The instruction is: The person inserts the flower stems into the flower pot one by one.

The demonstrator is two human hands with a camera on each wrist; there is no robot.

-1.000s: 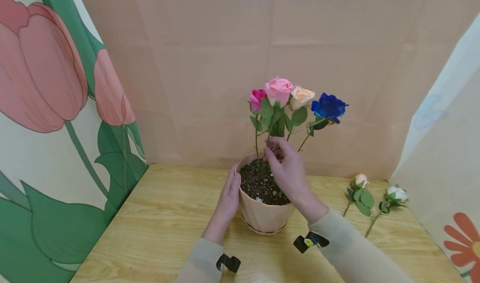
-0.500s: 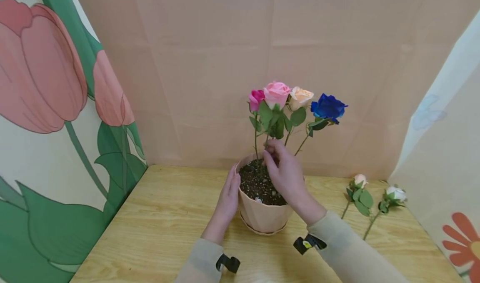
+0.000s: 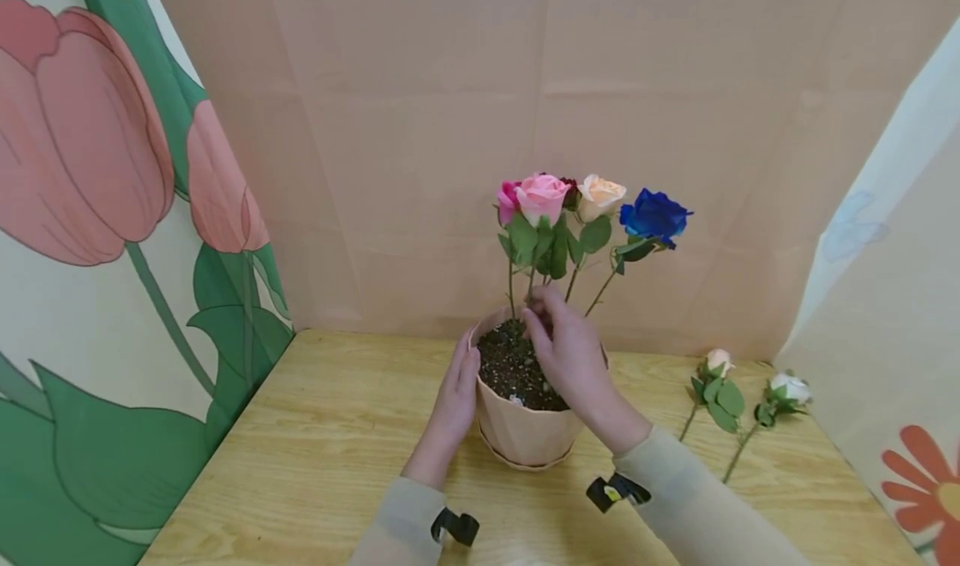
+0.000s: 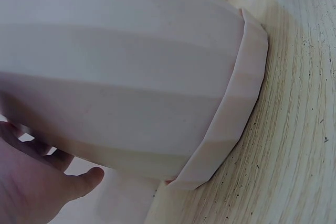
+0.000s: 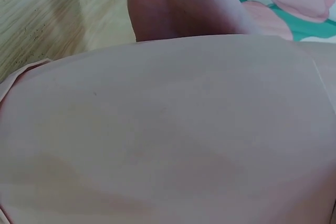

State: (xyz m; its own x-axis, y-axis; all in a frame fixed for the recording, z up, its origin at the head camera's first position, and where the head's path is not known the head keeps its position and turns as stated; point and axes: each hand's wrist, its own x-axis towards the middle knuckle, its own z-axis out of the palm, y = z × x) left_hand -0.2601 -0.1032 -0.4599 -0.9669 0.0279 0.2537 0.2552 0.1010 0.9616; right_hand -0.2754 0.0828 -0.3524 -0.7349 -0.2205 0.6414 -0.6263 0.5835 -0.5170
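Note:
A pale pink faceted flowerpot point(image 3: 525, 439) filled with dark soil point(image 3: 517, 370) stands on its saucer on the table. My left hand point(image 3: 454, 387) rests along the pot's left side, fingers fairly straight, near the rim; the left wrist view shows its thumb point(image 4: 86, 182) beside the pot wall. Above the soil, my right hand point(image 3: 573, 349) pinches the stem of a light pink rose point(image 3: 542, 197). Its fingertips are partly hidden, and so is the stem's lower end. Around it stand a magenta rose point(image 3: 507, 204), a dark red rose point(image 3: 572, 194), a peach rose point(image 3: 600, 197) and a blue rose point(image 3: 656, 217).
Two more roses lie on the wooden table point(image 3: 337, 433) to the right: a pale pink one point(image 3: 722, 393) and a white one point(image 3: 786, 393). A beige cloth backdrop point(image 3: 412, 174) rises behind the pot. Panels with painted flowers flank the table.
My right hand has moved down and slightly left with the light pink rose, whose bloom sits lower and uncovers the dark red rose behind it. The left hand stays at the pot.

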